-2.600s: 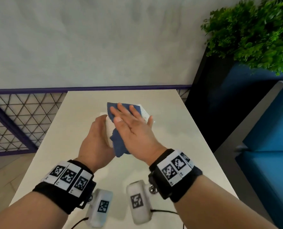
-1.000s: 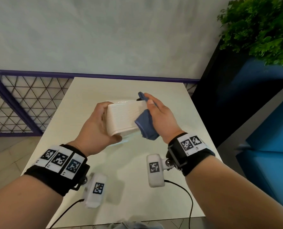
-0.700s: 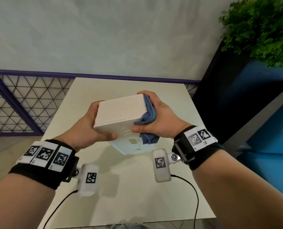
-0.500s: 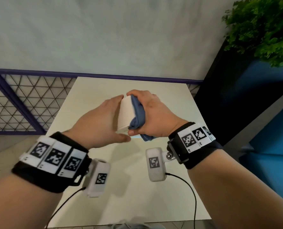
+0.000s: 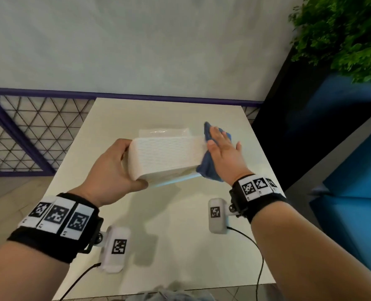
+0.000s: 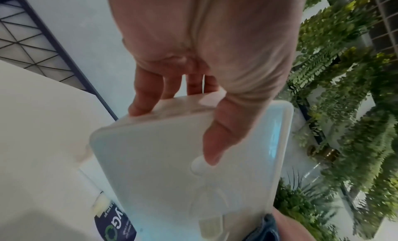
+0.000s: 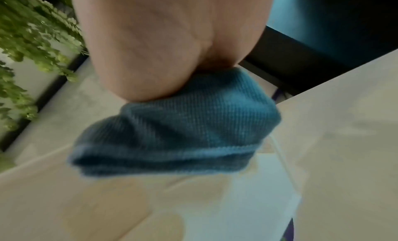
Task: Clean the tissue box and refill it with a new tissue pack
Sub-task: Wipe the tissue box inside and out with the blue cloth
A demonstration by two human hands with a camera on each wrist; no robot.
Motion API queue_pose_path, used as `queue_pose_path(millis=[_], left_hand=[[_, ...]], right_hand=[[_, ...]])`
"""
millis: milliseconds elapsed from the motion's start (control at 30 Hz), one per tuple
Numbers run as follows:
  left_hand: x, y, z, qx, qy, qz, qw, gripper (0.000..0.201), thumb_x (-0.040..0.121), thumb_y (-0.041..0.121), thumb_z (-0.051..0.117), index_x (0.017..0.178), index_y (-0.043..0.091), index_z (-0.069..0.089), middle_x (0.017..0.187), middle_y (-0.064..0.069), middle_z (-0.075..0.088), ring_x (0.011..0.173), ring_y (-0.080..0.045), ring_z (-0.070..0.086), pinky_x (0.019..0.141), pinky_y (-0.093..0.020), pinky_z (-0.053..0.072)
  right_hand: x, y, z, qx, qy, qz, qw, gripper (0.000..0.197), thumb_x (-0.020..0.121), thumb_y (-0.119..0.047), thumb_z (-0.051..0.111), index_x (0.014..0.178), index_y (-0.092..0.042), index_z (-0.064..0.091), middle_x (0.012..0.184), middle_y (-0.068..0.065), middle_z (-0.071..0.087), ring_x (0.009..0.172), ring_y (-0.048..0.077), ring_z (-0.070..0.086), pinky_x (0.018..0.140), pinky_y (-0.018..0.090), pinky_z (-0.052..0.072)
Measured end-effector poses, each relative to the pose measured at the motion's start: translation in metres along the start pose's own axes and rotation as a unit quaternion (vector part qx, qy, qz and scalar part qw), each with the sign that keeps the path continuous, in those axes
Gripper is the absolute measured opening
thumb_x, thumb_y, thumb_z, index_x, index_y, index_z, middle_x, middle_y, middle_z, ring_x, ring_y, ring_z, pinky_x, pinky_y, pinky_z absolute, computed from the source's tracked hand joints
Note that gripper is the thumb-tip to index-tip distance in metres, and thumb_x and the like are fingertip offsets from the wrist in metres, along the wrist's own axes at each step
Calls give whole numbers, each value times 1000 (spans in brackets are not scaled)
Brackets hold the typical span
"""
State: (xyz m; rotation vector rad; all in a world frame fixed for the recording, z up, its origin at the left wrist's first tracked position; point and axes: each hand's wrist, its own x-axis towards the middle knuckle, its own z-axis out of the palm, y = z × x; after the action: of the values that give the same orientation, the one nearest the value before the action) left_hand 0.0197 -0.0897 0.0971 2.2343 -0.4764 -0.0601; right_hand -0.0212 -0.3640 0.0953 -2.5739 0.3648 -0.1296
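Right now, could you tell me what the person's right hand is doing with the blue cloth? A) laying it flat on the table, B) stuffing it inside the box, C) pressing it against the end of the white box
C: the right hand lies flat, fingers straight, over the blue cloth, holding it against the end of the white box, which the left hand grips.

A pale desk [image 5: 180,224] stands against a grey wall [image 5: 136,40]. Purple lattice railing [image 5: 24,135] left, green plant [image 5: 349,33] and blue seating [image 5: 358,213] right.

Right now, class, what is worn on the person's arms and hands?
Bare forearms, no sleeves. Each wrist carries a black strap topped with white squares of black pixel markers. A white camera pod with its own marker hangs under each wrist, trailing a thin black cable.
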Motion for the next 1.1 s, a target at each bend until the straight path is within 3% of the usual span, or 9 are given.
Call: queue_pose_path(millis=[100, 300, 467, 567, 700, 833, 900, 1000, 1100], left_hand=[[2, 7, 7, 3, 1, -1, 1000, 80, 48, 27, 86, 117, 23, 46, 108, 5, 60, 100, -17, 57, 75, -36, 50], [4, 15, 15, -2, 4, 15, 1000, 69, 61, 15, 87, 117, 15, 47, 100, 6, 58, 92, -17, 58, 67, -20, 43], [-3, 5, 4, -22, 8, -19, 1000, 82, 42, 27, 84, 113, 31, 45, 112, 8, 59, 107, -15, 55, 84, -41, 52], [-2, 5, 5, -28, 12, -25, 999, 81, 42, 26, 83, 113, 30, 44, 112, 6, 59, 106, -17, 55, 85, -42, 51], [6, 11, 13, 12, 6, -20, 1000, 75, 56, 16, 88, 118, 20, 46, 110, 3, 58, 99, -20, 55, 74, -32, 43], [9, 17, 19, -16, 26, -1, 1000, 52, 73, 42, 58, 112, 9, 49, 97, -10, 60, 88, -27, 59, 70, -35, 44], [8, 19, 17, -26, 30, -3, 999, 52, 71, 32, 71, 112, 9, 49, 98, -7, 60, 89, -24, 57, 71, -36, 43], [2, 21, 9, 7, 24, -23, 999, 75, 56, 13, 88, 118, 19, 47, 107, 5, 57, 95, -17, 54, 73, -30, 40], [-2, 16, 9, 16, 9, -22, 1000, 78, 55, 13, 88, 120, 22, 46, 111, 6, 56, 99, -16, 53, 75, -29, 40]], right_hand=[[-5, -31, 13, 14, 10, 13, 1000, 54, 102, -40, 23, 152, -20, 18, 161, -1, 18, 149, 16, 9, 120, 42, 1], [-43, -88, 28, 33, 3, -160, 987, 53, 102, -36, 24, 152, -27, 11, 160, -5, 19, 149, 12, 8, 121, 37, 1], [5, -10, 0, -3, -27, 46, 999, 48, 103, -26, 24, 151, -21, 21, 162, -1, 12, 148, 21, 17, 119, 49, 14], [15, -1, 7, 20, 3, 119, 993, 51, 102, -33, 24, 149, -15, 24, 157, 7, 26, 142, 27, 30, 114, 49, 27], [-5, -60, 34, 19, -4, 16, 1000, 53, 102, -32, 22, 150, -11, 21, 160, 9, 18, 148, 23, 15, 120, 44, 14], [-40, -112, 36, 34, -22, -141, 989, 52, 103, -34, 21, 152, -17, 16, 162, 1, 13, 149, 15, 7, 120, 34, 4], [-36, -103, 27, 45, -19, -182, 982, 50, 103, -31, 26, 151, -17, 22, 160, 1, 19, 148, 15, 13, 120, 31, 7], [-12, -55, 12, 6, -23, -122, 992, 53, 100, -27, 40, 149, -8, 28, 158, 7, 24, 147, 23, 20, 118, 27, 11], [-5, -28, 4, 1, -58, 5, 998, 50, 103, -24, 30, 150, -8, 22, 160, 7, 19, 147, 22, 18, 118, 29, 14]])
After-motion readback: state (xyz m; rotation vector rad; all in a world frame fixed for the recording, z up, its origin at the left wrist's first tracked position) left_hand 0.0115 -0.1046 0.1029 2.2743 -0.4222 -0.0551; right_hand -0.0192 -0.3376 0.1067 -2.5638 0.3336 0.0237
